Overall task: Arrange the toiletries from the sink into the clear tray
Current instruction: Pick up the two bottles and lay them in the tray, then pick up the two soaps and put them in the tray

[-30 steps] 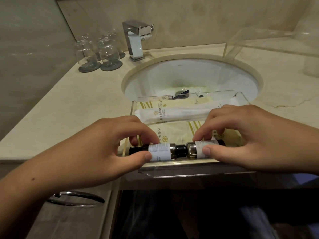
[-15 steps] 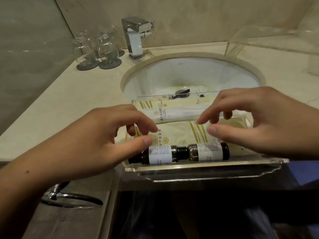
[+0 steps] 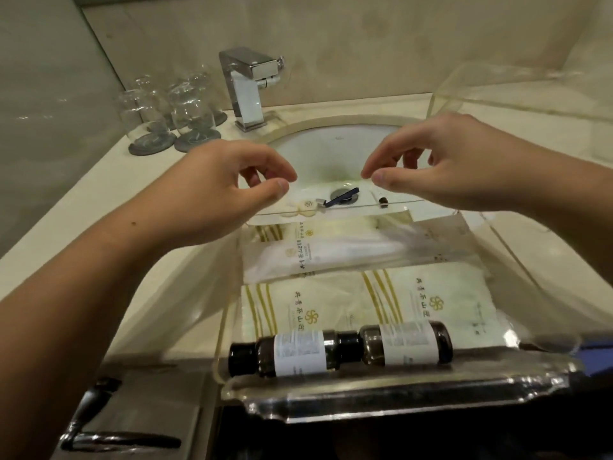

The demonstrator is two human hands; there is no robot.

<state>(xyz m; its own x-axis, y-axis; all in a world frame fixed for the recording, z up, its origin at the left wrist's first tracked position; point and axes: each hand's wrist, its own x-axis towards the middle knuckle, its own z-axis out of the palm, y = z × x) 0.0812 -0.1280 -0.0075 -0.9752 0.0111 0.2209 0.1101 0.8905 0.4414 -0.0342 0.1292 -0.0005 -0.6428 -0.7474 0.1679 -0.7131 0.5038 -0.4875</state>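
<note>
Both hands have lifted off the two bottles (image 3: pixel 338 351), now lying end to end at the tray (image 3: pixel 391 398) near edge. Left hand (image 3: pixel 212 190) and right hand (image 3: pixel 441 167) hover empty, fingers loosely curled, over the sink (image 3: pixel 331 144) — next, likely the razor (image 3: pixel 341 197) and small items by the drain.

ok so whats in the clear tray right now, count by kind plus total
dark bottles: 2
cream sachets with gold stripes: 2
long white packet: 1
total: 5
more may lie under the white packet at the far end of the clear tray; cannot tell.
</note>
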